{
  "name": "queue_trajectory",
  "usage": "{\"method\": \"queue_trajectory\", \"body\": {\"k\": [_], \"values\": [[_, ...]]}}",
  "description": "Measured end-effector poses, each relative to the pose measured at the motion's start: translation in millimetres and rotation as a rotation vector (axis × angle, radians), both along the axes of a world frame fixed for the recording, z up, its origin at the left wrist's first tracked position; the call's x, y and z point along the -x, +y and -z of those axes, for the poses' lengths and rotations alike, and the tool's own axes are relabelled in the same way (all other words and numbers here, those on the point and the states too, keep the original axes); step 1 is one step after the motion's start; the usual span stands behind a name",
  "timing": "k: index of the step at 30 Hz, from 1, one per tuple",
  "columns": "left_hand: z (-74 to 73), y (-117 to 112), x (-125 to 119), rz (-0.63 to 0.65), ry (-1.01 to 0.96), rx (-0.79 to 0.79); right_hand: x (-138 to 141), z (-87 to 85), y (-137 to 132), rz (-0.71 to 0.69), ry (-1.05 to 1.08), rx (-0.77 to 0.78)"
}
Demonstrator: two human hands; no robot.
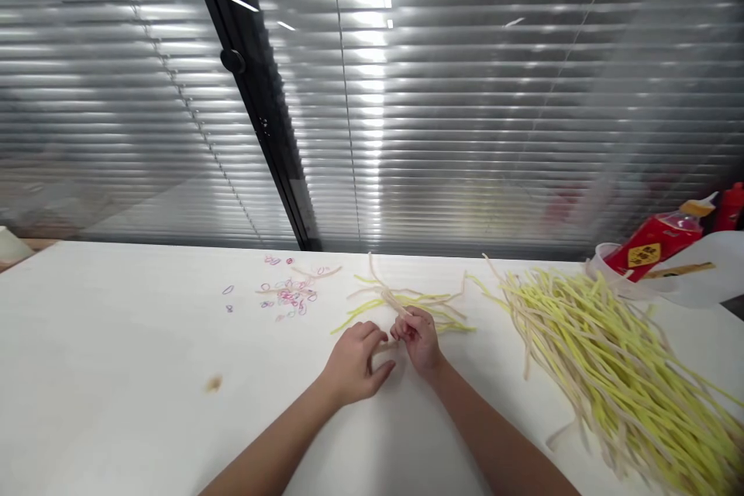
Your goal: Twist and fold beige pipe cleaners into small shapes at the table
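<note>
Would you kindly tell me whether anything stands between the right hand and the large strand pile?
Nothing visible blocks the way: bare white table separates the right hand from the large strand pile. Only some ends of the smaller strand group lie flat on that side.

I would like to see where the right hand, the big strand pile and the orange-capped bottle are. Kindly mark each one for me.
Right hand [421, 341]: head view, middle of the hand.
Strand pile [616, 360]: head view, middle of the heap.
Orange-capped bottle [668, 235]: head view, its red body.
</note>
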State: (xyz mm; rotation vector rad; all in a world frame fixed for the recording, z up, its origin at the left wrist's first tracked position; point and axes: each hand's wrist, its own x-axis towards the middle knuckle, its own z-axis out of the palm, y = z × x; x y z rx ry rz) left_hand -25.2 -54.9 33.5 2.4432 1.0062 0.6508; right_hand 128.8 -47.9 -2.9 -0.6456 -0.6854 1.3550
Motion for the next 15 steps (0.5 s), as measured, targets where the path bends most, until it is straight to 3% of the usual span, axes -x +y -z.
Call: {"method": "queue_trajectory", "body": {"k": [3, 5, 9, 12, 15], "values": [[1.9, -9.9, 9.6, -0.032, 0.042, -0.020, -0.3, 4.4, -2.9, 0.059, -0.190, -0.032], [1.7, -14.7, 14.0, -0.148, -0.086, 0.074, -0.2, 3.3, -5.7, 0.090, -0.367, -0.067], [0.5, -17.6, 13.5, -0.403, -0.569, 0.502, 3.9, -6.3, -13.3, 0.117, -0.752, -0.169], [3.0, -17.9, 6.0, -0.435, -1.005, 0.872, 9.9, -11.2, -18.4, 0.084, -1.059, -0.325], [6.1, -20.3, -2.0, -0.438, -1.296, 1.113, 15.4, -11.2, -21.9, 0.030, -1.322, -0.496]]}}
